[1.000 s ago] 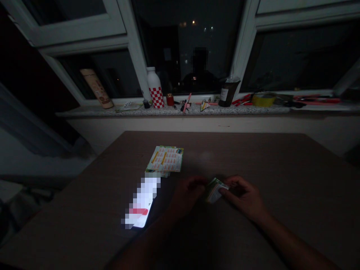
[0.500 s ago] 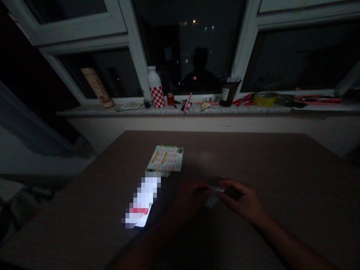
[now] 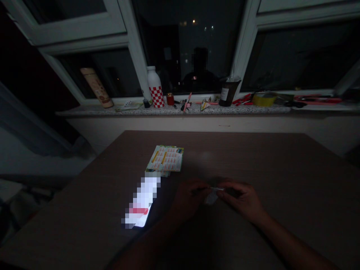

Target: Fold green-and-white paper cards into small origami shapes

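Note:
Low in the middle of the head view, a small pale piece of paper (image 3: 211, 198) with faint print is pinched between both hands, its upper edge showing as a thin folded strip. My left hand (image 3: 189, 198) grips it from the left, fingers bent and mostly in shadow. From the other side my right hand (image 3: 241, 197) holds the strip's end between thumb and fingertips. A stack of printed paper sheets (image 3: 165, 159) with red and yellow markings lies beyond my left hand. Nearer me, a phone (image 3: 144, 219) with a bright screen lies left of my left forearm.
The room is dim around the brown table (image 3: 267, 157). On the granite windowsill (image 3: 174, 111) stand a red-checked white bottle (image 3: 156, 88), a tan tumbler (image 3: 97, 88), a small red jar (image 3: 170, 99) and a dark drink cup (image 3: 227, 93). A yellow tape roll (image 3: 263, 99) lies farther right.
The paper's folded upper edge now looks flatter and straighter between my fingertips. Both hands stay almost in place; the stack and the phone have not moved.

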Available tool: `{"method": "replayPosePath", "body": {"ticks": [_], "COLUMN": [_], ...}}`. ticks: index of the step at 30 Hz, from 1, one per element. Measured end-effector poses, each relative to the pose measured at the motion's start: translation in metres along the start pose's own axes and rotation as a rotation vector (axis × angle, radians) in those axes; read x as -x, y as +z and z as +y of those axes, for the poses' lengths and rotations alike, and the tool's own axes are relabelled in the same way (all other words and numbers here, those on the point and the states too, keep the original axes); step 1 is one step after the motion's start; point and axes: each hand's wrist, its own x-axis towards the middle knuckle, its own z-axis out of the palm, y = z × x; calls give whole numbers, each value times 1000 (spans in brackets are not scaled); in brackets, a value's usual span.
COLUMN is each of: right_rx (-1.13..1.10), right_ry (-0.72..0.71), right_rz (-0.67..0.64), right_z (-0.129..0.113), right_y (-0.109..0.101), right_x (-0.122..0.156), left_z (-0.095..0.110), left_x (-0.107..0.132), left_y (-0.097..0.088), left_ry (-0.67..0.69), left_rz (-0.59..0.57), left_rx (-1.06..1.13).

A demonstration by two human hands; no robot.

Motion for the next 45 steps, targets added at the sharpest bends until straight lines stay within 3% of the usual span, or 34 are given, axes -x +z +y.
{"method": "replayPosePath", "body": {"ticks": [12,19,38,45], "right_rx": [-70,-108,-161,-96], "right_ry": [63,9,-70,-16], "right_rz": [84,130,99,135], "right_z": [-1,0,0,1], "right_y": [4,9,8,6], "right_x": [0,-1,-2,0], "left_z": [-12,-13,-10,-8], "left_x": [-3,-3,0,1], "left_y": [5,4,4,3], "left_ry": [-69,-91,-20,5], "left_rz": [79,78,93,133], "left_rx": [92,116,57,18]}}
